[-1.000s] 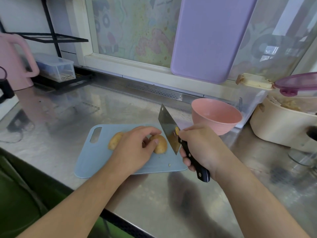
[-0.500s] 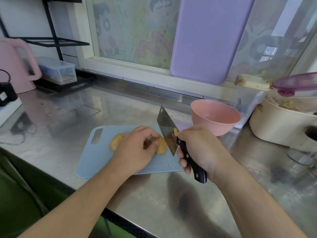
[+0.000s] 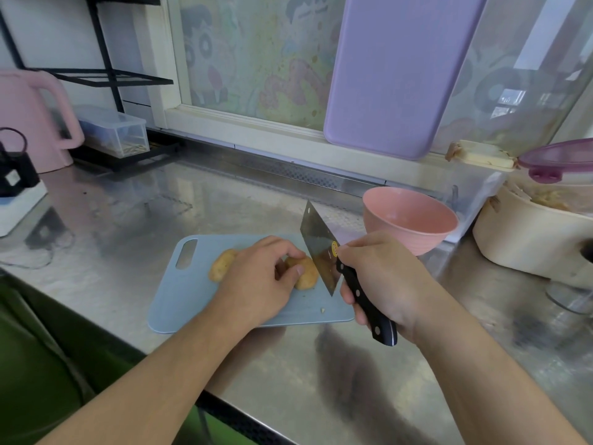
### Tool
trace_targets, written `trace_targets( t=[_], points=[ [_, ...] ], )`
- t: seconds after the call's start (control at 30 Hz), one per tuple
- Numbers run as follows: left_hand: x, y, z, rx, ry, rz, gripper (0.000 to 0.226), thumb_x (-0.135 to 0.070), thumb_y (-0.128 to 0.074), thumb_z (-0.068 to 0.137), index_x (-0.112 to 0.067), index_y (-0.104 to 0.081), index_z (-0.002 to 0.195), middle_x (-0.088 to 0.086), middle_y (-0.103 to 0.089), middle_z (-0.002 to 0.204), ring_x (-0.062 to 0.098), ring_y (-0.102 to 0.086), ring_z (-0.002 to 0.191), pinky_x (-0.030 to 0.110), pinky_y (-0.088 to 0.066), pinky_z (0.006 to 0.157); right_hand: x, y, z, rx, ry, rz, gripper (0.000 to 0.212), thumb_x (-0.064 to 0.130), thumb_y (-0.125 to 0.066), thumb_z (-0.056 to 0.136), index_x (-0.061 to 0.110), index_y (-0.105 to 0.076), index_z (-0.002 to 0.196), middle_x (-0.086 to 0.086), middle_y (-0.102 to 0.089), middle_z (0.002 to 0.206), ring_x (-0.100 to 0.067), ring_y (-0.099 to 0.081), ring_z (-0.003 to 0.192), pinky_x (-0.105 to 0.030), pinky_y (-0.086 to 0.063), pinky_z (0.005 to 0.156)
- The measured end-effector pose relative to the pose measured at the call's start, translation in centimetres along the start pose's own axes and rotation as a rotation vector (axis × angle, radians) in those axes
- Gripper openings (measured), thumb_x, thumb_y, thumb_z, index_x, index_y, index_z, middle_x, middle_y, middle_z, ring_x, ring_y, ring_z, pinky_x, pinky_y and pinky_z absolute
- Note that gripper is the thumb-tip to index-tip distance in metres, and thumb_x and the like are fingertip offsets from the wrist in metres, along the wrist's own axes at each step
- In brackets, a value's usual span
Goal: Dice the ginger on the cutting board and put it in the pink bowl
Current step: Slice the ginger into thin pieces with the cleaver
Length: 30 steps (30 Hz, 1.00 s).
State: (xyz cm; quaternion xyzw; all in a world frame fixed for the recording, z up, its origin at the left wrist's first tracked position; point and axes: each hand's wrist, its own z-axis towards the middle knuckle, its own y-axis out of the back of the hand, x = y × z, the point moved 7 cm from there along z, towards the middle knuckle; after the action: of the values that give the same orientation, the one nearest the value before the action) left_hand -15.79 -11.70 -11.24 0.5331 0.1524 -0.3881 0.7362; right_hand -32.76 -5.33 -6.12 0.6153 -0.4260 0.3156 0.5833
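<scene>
One ginger root (image 3: 306, 273) lies on the blue cutting board (image 3: 179, 293), pinned under the curled fingers of the left hand (image 3: 260, 284). The right hand (image 3: 382, 281) grips one cleaver (image 3: 317, 248) by its handle, blade beside the ginger. One pink bowl (image 3: 409, 220) stands just behind; a purple board (image 3: 394, 75) leans at the window.

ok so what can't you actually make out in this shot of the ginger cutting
Head view only:
- Middle of the ginger: covered by the left hand.
- Whether the cleaver edge touches the ginger or the cutting board: unclear from this angle.
- Pink bowl bottom: hidden by its near wall.
- Cleaver handle middle: wrapped by the right hand.
</scene>
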Motion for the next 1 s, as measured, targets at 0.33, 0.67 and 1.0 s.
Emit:
trace_targets(
  t=[0.33, 0.67, 1.0],
  points=[
    [-0.03, 0.1, -0.02, -0.009, -0.003, 0.008, 0.012, -0.031, -0.073, 0.095, -0.034, -0.073, 0.106, -0.021, -0.064, 0.104, -0.002, -0.06, 0.089, 0.006, -0.041, 0.076, 0.25, 0.14, -0.15, -0.013, -0.009, -0.036, 0.034, 0.011, -0.046, 0.105, -0.013, -0.058, 0.086, -0.012, -0.056, 0.049, -0.023, -0.047, 0.032, -0.021, -0.037, 0.041],
    [-0.11, 0.1, -0.01, -0.013, -0.004, 0.007, 0.011, -0.033, -0.073, 0.095, -0.036, -0.073, 0.105, -0.023, -0.062, 0.102, 0.0, -0.062, 0.086, 0.02, -0.05, 0.081, 0.16, 0.13, -0.17, -0.025, -0.009, -0.06, 0.033, 0.015, -0.048, 0.104, -0.01, -0.063, 0.088, -0.01, -0.058, 0.049, -0.024, -0.049, 0.032, -0.026, -0.038, 0.045],
    [-0.07, 0.07, -0.02, -0.025, -0.015, 0.013, 0.011, -0.032, -0.074, 0.094, -0.035, -0.073, 0.104, -0.022, -0.062, 0.101, 0.001, -0.062, 0.085, 0.023, -0.052, 0.081, 0.04, -0.05, 0.27, -0.044, -0.012, -0.08, 0.034, 0.021, -0.049, 0.106, 0.01, -0.064, 0.077, -0.006, -0.061, 0.049, -0.025, -0.051, 0.032, -0.04, -0.043, 0.056]
  ],
)
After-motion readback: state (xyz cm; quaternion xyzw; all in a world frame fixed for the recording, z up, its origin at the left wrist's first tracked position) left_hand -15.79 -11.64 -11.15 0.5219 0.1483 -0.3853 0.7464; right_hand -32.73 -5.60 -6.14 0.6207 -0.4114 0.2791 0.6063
